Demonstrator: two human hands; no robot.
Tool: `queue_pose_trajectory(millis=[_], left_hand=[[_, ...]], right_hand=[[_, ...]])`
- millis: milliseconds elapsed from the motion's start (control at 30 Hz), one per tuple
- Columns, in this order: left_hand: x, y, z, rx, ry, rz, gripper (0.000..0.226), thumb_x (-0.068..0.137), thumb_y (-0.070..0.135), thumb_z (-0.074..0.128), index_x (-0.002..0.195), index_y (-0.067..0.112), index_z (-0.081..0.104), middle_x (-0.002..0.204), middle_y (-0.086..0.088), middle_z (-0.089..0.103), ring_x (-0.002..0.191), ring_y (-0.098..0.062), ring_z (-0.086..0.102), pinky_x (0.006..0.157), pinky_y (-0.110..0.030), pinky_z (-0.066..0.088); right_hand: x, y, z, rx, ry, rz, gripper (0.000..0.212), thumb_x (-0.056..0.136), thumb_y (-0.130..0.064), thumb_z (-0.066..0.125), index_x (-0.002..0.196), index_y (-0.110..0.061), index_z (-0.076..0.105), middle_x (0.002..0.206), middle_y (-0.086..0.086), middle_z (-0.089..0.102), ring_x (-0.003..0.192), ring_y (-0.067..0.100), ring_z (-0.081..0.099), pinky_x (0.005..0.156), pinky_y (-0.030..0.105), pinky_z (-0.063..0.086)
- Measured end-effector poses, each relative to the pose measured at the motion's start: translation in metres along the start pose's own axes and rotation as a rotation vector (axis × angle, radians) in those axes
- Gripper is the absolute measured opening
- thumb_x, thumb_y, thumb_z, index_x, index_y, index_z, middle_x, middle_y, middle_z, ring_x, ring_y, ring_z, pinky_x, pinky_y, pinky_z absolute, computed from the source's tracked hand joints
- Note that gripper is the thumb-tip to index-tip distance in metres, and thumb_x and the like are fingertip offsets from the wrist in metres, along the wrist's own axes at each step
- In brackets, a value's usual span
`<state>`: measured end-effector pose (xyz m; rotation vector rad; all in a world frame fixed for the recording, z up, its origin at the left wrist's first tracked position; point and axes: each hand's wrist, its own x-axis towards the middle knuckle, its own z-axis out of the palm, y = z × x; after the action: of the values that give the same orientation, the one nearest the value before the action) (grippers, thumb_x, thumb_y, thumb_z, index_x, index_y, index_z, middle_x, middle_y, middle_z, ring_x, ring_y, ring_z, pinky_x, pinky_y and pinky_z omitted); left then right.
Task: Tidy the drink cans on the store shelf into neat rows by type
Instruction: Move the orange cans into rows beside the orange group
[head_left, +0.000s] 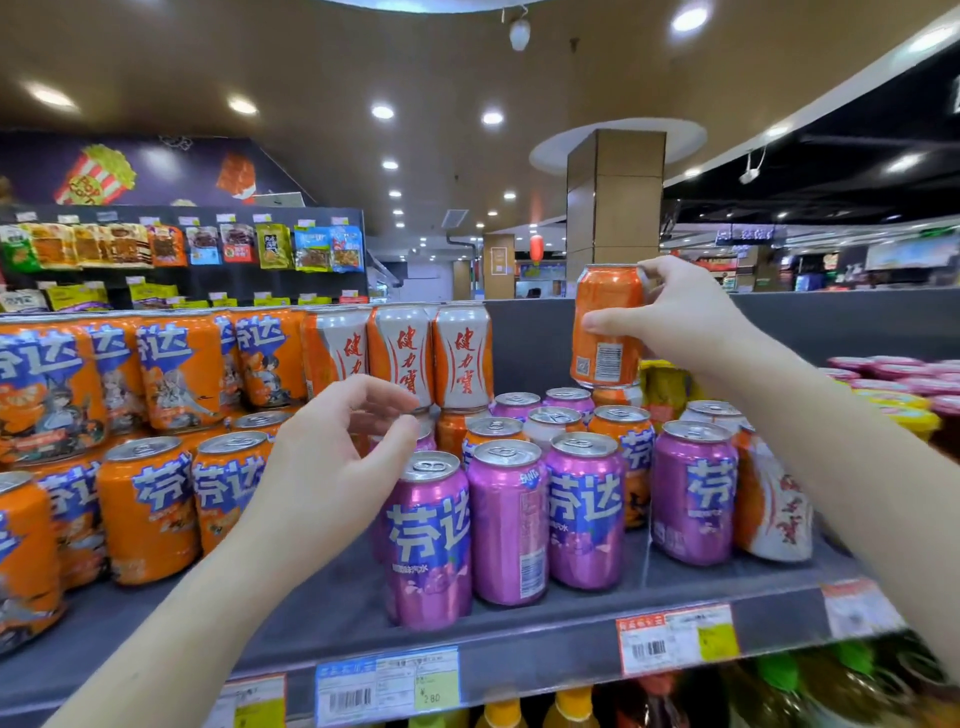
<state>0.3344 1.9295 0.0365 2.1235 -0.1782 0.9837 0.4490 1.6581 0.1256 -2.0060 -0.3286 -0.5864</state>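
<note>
My right hand (670, 317) grips an orange can (605, 325) by its side, held upright just above another orange can (615, 393) at the back of the grey shelf (519, 639). My left hand (332, 457) hovers with loosely curled fingers in front of the stacked white-and-orange cans (460, 356), holding nothing. Purple cans (428, 540) stand at the shelf front, mixed with orange cans behind them. Orange cans (148, 512) fill the left side in two layers. A white-and-orange can (774, 504) leans at the right.
Price tags (387, 683) line the shelf edge, with bottles (571, 709) below. Pink and yellow lidded cups (898, 389) sit at the far right. A snack rack (182, 249) stands behind on the left, a pillar (615, 202) in the aisle beyond.
</note>
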Motion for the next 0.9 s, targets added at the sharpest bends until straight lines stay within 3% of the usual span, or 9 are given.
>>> queue_pose_trajectory(millis=[167,267,400,600,900], left_hand=[[0.008,0.017,0.009,0.033,-0.067,0.028,0.010,0.093,0.029,0.067,0.102,0.034,0.068,0.095,0.020,0.070,0.088,0.007,0.065,0.063,-0.009,0.046],[0.012,0.026,0.014,0.057,-0.084,0.047,0.008,0.094,0.029,0.066,0.100,0.033,0.068,0.093,0.021,0.070,0.087,0.003,0.066,0.064,-0.009,0.044],[0.012,0.030,0.018,0.079,-0.076,0.084,0.006,0.093,0.029,0.066,0.096,0.033,0.069,0.089,0.020,0.070,0.088,0.010,0.063,0.064,-0.007,0.045],[0.007,0.024,0.012,0.078,-0.041,0.084,0.010,0.089,0.023,0.071,0.090,0.033,0.071,0.086,0.022,0.072,0.087,0.010,0.065,0.069,-0.009,0.046],[0.010,0.009,0.006,0.078,0.006,0.004,0.009,0.091,0.023,0.070,0.094,0.031,0.071,0.087,0.018,0.072,0.083,0.008,0.066,0.065,-0.013,0.048]], right_hand=[[0.001,0.012,-0.004,-0.035,-0.016,0.048,0.075,0.074,-0.035,0.088,0.135,-0.023,0.046,0.119,-0.001,0.063,0.105,0.021,0.066,0.088,0.047,0.059],[0.001,0.012,0.003,-0.047,-0.038,0.008,0.073,0.075,-0.037,0.087,0.134,-0.023,0.046,0.120,0.000,0.064,0.106,0.021,0.066,0.088,0.046,0.059],[0.002,0.003,0.020,-0.023,-0.102,-0.035,0.072,0.076,-0.038,0.085,0.134,-0.022,0.045,0.121,-0.001,0.062,0.109,0.020,0.065,0.088,0.043,0.059],[-0.004,0.007,0.046,-0.037,-0.133,-0.081,0.076,0.076,-0.042,0.084,0.138,-0.023,0.044,0.116,-0.005,0.061,0.101,0.014,0.061,0.063,0.018,0.048],[-0.008,0.012,0.040,-0.011,-0.206,-0.081,0.080,0.080,-0.043,0.082,0.144,-0.027,0.038,0.119,-0.004,0.059,0.106,0.016,0.061,0.066,0.020,0.051]])
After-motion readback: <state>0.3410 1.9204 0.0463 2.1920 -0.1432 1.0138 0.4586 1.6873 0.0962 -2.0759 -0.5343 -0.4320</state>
